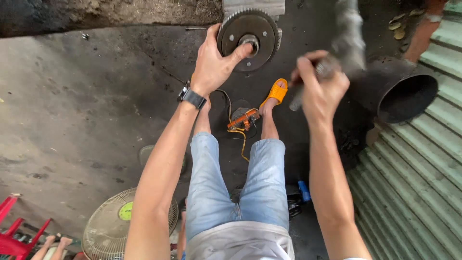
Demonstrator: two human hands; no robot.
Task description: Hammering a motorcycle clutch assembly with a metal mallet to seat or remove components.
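1. At the far left bottom corner a red plastic chair (14,231) shows at the edge of view, on the grey concrete floor (72,120).
2. Just right of it a fan (118,226) lies on the floor; its wire guard is pale and a round yellow-green label sits at its centre.
3. My left hand (215,62) reaches up with a black watch (191,97) on the wrist. The palm and fingers press flat against the face of a round toothed gear (250,38), the thumb stretched toward its hub. The hand is spread wide, resting on the gear rather than closed around it.
4. The gear sits at the top middle of the view, upright, its teeth showing along the rim, with a grey metal part directly above it.
5. Below, between my legs in light blue jeans, a small orange tool (243,119) with a yellow cord lies on the dark floor. My foot wears an orange sandal (275,92).
6. My right hand (320,84) is closed tight on the handle of a hammer (344,36), which is blurred.
7. Right of that hand a dark metal pipe (406,94) opens toward me, beside green corrugated sheeting (423,163).
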